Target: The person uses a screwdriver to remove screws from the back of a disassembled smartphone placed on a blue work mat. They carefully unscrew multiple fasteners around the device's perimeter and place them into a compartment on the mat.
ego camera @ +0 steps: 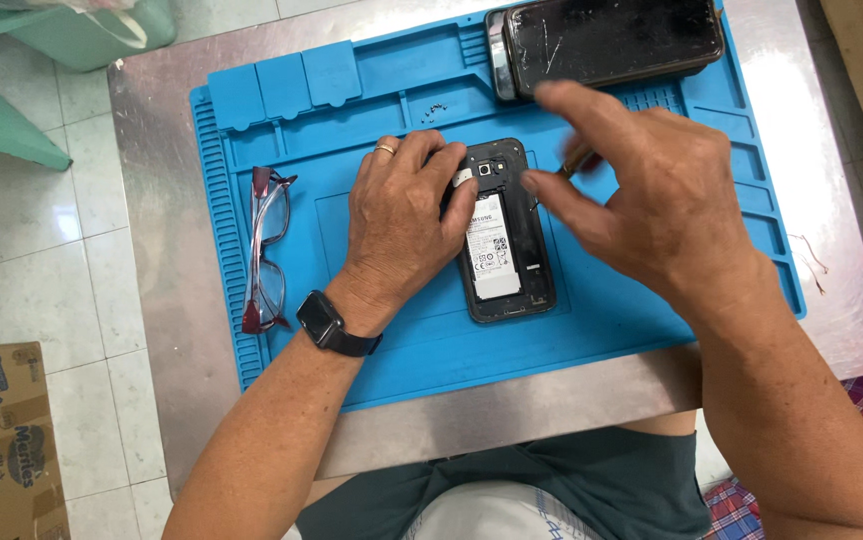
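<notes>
An opened phone (501,235) lies back-up near the middle of a blue work mat (641,330), which covers most of a steel desk (161,260). Its rear cover is off, so the white-labelled battery and the camera module near the top end are exposed. The phone's long axis runs away from the person, leaning slightly so that the camera end points to the far edge of the mat and the bottom end sits nearer the person and a little to the right. The left hand (401,215), wearing a ring and a dark wrist watch, rests on the mat at the phone's left side; its grip is loosely curled, with the fingertips pressing on the upper left edge of the phone, holding it down rather than lifting it. The right hand (641,190) hovers just beside and above the phone's upper right corner, blurred; its grip is pinched on a thin tool (578,160), of which only a short brownish part shows between thumb and forefinger. A pair of glasses (266,250) lies folded on the mat well left of the left hand. Another phone (606,40) with a scratched dark face lies at the mat's far edge, and a few tiny screws (435,108) sit nearby.
</notes>
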